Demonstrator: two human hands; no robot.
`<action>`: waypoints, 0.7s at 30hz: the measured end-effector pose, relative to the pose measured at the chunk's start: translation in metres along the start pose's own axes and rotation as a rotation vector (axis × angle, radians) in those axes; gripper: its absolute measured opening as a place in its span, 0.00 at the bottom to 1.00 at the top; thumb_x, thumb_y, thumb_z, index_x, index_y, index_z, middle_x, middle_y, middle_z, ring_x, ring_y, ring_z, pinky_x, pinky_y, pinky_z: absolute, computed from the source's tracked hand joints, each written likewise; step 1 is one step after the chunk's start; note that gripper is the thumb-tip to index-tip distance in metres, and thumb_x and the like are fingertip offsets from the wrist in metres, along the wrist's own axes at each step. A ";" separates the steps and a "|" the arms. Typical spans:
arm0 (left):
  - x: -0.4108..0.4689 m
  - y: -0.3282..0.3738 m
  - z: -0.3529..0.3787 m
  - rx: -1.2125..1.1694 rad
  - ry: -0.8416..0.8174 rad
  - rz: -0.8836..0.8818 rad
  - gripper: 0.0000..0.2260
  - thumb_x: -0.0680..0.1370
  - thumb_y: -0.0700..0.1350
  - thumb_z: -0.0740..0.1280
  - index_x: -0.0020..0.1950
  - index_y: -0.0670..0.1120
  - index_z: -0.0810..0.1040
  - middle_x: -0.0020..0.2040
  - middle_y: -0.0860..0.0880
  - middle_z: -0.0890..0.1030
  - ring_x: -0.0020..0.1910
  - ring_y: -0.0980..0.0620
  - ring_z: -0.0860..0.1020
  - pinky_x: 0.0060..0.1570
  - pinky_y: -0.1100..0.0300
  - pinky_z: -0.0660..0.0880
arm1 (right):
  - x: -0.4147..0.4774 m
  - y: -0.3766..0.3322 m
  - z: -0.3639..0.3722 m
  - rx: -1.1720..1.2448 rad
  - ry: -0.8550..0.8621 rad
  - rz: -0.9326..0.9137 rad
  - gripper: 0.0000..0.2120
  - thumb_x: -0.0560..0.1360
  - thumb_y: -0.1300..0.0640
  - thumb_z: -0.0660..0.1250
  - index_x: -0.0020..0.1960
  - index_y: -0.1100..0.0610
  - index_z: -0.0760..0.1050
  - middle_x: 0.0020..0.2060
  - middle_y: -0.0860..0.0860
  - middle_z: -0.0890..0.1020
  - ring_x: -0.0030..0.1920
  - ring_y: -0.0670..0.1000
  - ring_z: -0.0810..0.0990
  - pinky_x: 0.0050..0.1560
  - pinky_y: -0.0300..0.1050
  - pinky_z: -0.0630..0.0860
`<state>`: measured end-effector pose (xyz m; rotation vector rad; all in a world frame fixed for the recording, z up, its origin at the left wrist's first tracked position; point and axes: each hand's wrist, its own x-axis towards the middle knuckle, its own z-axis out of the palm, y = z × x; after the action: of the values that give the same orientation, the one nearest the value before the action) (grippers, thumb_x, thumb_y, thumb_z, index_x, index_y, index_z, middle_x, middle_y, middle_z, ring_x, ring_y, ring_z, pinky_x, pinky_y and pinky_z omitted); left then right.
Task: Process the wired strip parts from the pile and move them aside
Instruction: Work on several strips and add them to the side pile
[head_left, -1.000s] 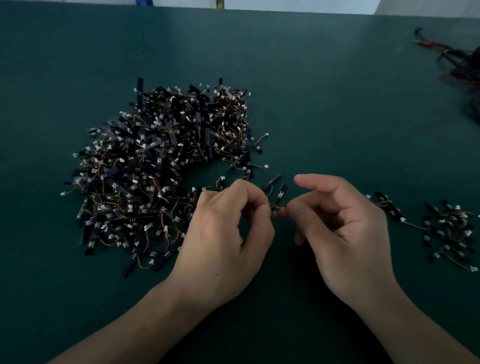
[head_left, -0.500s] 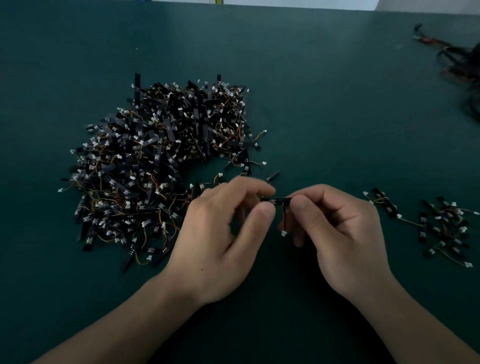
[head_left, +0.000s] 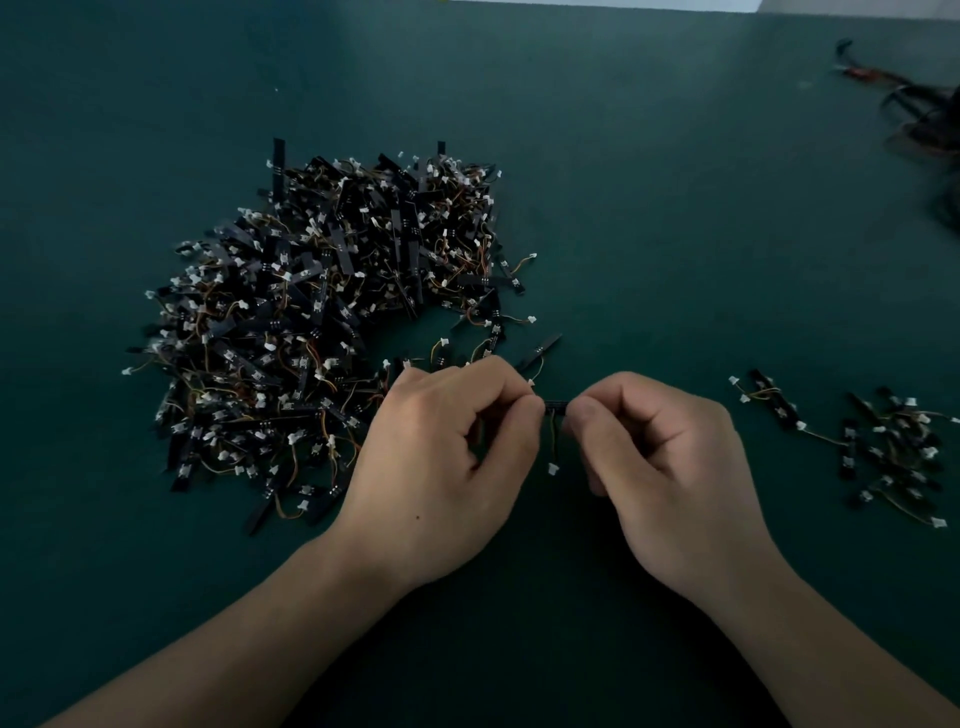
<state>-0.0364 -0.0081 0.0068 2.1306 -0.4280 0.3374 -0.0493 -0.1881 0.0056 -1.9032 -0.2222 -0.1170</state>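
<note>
A big pile (head_left: 322, 322) of black strip parts with thin orange wires and white plugs lies on the dark green table, left of centre. Both hands hold one black strip part (head_left: 555, 405) level between them, just right of the pile. My left hand (head_left: 447, 457) pinches its left end and my right hand (head_left: 665, 467) pinches its right end. Only a short middle piece of the strip shows. Its wire hangs down to a white plug (head_left: 552, 469) between the hands.
A smaller heap of strip parts (head_left: 883, 441) lies at the right edge of the green table (head_left: 649, 182). A dark tangle of cables (head_left: 924, 114) sits at the far right corner. One loose strip (head_left: 540, 351) lies just beyond my left hand.
The hands came together on the strip, which went from tilted upward to level. My right forefinger, earlier stretched out, has curled in. The wire and plug now hang lower between the hands.
</note>
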 end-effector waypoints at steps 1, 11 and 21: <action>0.000 0.000 0.000 -0.028 -0.008 -0.012 0.11 0.82 0.45 0.64 0.40 0.49 0.77 0.30 0.55 0.75 0.30 0.52 0.75 0.39 0.64 0.69 | -0.001 0.000 0.000 0.000 -0.004 -0.005 0.12 0.79 0.46 0.65 0.40 0.47 0.80 0.26 0.51 0.77 0.25 0.53 0.72 0.24 0.49 0.68; -0.002 0.002 -0.002 0.035 0.014 0.035 0.09 0.81 0.47 0.63 0.41 0.54 0.75 0.34 0.57 0.75 0.36 0.57 0.75 0.57 0.49 0.67 | -0.002 -0.001 0.000 0.018 0.008 -0.049 0.12 0.80 0.49 0.65 0.39 0.48 0.78 0.27 0.53 0.76 0.25 0.54 0.72 0.24 0.50 0.67; -0.003 0.004 -0.003 0.025 -0.009 0.016 0.09 0.82 0.48 0.62 0.42 0.54 0.76 0.36 0.58 0.76 0.39 0.58 0.76 0.59 0.50 0.64 | -0.002 0.002 -0.001 0.037 0.001 -0.048 0.12 0.80 0.48 0.65 0.38 0.49 0.77 0.27 0.53 0.76 0.26 0.55 0.72 0.24 0.50 0.67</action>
<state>-0.0407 -0.0074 0.0098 2.1549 -0.4484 0.3435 -0.0507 -0.1895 0.0033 -1.8617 -0.2681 -0.1454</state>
